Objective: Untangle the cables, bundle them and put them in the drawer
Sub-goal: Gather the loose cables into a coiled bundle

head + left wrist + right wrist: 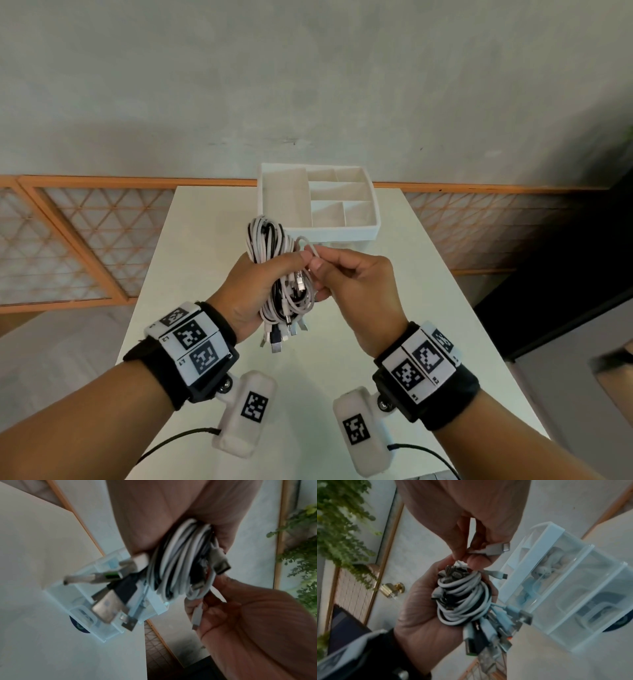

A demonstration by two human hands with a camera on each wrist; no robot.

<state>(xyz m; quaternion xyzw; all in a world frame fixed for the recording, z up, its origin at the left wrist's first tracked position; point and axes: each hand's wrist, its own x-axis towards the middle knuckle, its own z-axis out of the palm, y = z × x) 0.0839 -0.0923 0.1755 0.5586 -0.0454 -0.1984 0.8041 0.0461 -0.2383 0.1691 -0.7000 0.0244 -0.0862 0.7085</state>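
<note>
Left hand (253,291) fisted, right hand (356,291) pinching, both raised.

The left hand (255,287) hides the cable bundle's (274,260) middle; wrist views blur.

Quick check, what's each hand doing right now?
Left hand: closed around the coiled cable bundle, held above the table.
Right hand: pinching one white cable end beside the bundle.

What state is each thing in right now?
Coiled bundle of white and black cables: off the table, held upright, plugs hanging down.
Loose white cable end: pulled out sideways, pinched.
White plastic organiser with clear drawers: on the table, drawers closed.
Left hand: grips the bundle.
Right hand: pinches the cable end.
</note>
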